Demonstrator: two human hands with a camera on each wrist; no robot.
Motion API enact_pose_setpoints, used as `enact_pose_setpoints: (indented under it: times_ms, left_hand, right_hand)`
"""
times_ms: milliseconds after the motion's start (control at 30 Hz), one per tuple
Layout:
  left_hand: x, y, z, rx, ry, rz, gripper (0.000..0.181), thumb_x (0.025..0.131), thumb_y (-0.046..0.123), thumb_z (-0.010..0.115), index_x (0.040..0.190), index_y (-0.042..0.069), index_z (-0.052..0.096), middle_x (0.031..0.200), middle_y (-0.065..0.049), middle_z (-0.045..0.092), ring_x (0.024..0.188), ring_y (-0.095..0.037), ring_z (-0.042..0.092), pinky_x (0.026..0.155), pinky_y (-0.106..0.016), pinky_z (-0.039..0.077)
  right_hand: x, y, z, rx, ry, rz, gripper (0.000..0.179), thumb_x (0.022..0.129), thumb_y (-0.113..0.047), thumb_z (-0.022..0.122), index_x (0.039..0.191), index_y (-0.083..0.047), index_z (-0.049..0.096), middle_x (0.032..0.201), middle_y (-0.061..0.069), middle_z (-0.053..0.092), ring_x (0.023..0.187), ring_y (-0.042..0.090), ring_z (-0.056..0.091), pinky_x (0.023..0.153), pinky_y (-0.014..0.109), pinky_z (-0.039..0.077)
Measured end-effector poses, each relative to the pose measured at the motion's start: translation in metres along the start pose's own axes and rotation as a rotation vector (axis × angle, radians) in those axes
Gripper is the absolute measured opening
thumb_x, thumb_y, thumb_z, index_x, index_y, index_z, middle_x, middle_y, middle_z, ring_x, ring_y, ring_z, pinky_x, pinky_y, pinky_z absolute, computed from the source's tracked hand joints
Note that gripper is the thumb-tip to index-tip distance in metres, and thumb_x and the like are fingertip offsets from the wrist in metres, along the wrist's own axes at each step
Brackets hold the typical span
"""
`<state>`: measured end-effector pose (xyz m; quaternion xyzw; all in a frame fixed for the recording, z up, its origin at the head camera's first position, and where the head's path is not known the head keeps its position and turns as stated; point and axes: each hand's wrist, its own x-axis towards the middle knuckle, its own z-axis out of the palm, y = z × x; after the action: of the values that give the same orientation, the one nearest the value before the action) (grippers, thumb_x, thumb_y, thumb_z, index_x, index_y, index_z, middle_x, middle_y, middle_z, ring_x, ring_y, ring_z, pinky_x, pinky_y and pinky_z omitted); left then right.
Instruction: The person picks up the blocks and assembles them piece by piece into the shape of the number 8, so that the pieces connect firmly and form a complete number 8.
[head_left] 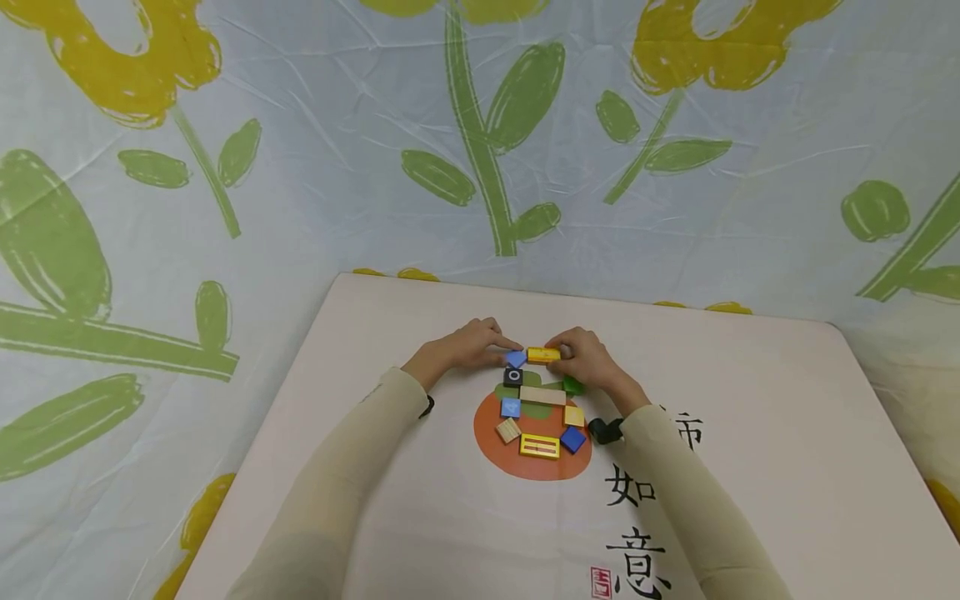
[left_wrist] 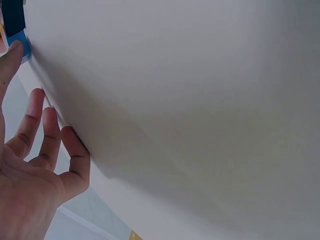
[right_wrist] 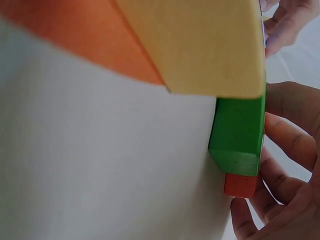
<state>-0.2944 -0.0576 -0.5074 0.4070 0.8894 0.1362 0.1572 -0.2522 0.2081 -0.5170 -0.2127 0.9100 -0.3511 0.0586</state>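
Note:
Several small blocks form a ring on the table. At the ring's far side, my left hand (head_left: 474,344) pinches a blue block (head_left: 515,358) between thumb and index finger. In the left wrist view my thumb presses a blue block (left_wrist: 19,44), the other fingers bent and resting at the table; the index finger is hidden. My right hand (head_left: 588,358) pinches the right end of a yellow block (head_left: 543,356) just beside the blue one. Nearer me lie a black block (head_left: 513,377) with a white ring, a wooden bar (head_left: 542,396) and a green block (head_left: 573,386).
Closer in are a light blue block (head_left: 511,407), a wooden block (head_left: 508,430), a yellow block with red stripes (head_left: 540,447), a dark blue block (head_left: 573,439) and a pale yellow block (head_left: 573,416). They lie over a printed orange fruit (head_left: 542,469). Black characters (head_left: 637,562) are printed to the right.

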Motion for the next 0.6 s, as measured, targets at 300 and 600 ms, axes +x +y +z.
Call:
enact_pose_setpoints:
  times_ms: [300, 600]
  left_hand:
    - [-0.0011, 0.0029, -0.0021, 0.006, -0.013, -0.018, 0.04, 0.101, 0.033, 0.062, 0.141, 0.032, 0.059, 0.125, -0.008, 0.054, 0.104, -0.021, 0.048, 0.087, -0.034, 0.041]
    - [-0.0026, 0.0057, -0.0039, 0.003, -0.005, -0.013, 0.04, 0.1, 0.033, 0.063, 0.141, 0.031, 0.06, 0.123, -0.009, 0.054, 0.102, -0.021, 0.048, 0.087, -0.034, 0.042]
  right_hand:
    - [-0.002, -0.0044, -0.0015, -0.023, -0.006, -0.009, 0.026, 0.086, -0.006, 0.077, 0.111, 0.001, 0.074, 0.116, 0.019, 0.066, 0.111, 0.038, 0.055, 0.095, 0.059, 0.04]
    - [-0.0022, -0.0051, -0.0018, -0.034, -0.009, 0.009, 0.028, 0.086, -0.008, 0.077, 0.112, 0.001, 0.073, 0.118, 0.02, 0.065, 0.115, 0.04, 0.052, 0.097, 0.061, 0.038]
